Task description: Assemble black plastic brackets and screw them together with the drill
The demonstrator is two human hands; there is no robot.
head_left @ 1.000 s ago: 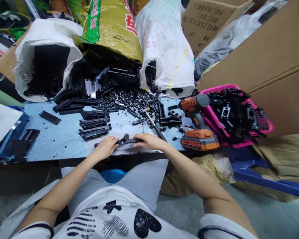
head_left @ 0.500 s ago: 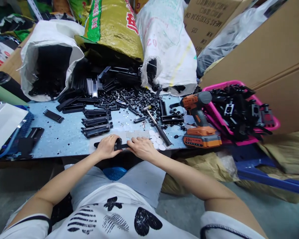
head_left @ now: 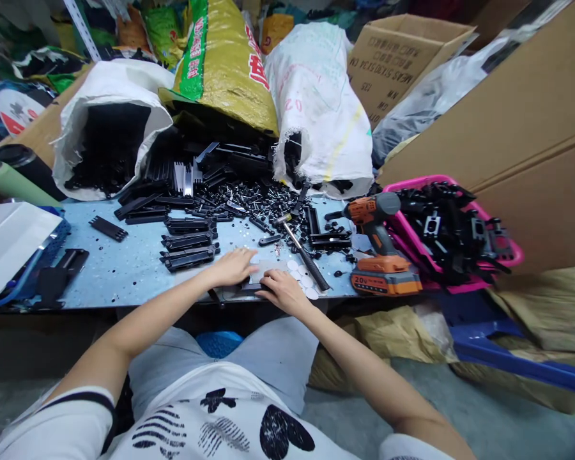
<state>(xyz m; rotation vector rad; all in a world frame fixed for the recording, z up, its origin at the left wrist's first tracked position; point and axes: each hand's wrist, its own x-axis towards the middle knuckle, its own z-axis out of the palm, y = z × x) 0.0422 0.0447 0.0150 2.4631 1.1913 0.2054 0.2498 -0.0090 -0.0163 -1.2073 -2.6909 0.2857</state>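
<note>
At the near table edge, a long black plastic part [head_left: 247, 288] lies mostly hidden beneath my hands. My left hand [head_left: 234, 267] reaches over it, fingers stretched out to the right above a pale plate [head_left: 268, 264]. Nothing shows in that hand. With bent fingers, my right hand [head_left: 283, 291] grips the right end of the black part; its fingertips are partly hidden. White round discs [head_left: 303, 276] lie just right of this hand. Beyond them rests a hammer [head_left: 306, 257] with a dark handle. Several assembled black parts [head_left: 188, 257] are stacked to the left.
An orange cordless drill [head_left: 378, 249] stands at the right, beside a pink basket [head_left: 515, 255] of black parts. Loose screws and small pieces [head_left: 263, 201] are heaped at the back, before a white sack [head_left: 326, 115]. A blue basket [head_left: 9, 297] sits at the left edge.
My left hand has let go of the black part and moved forward and right, its fingers straightening. My right hand stays at the part's right end. The camera view has tilted upward slightly.
</note>
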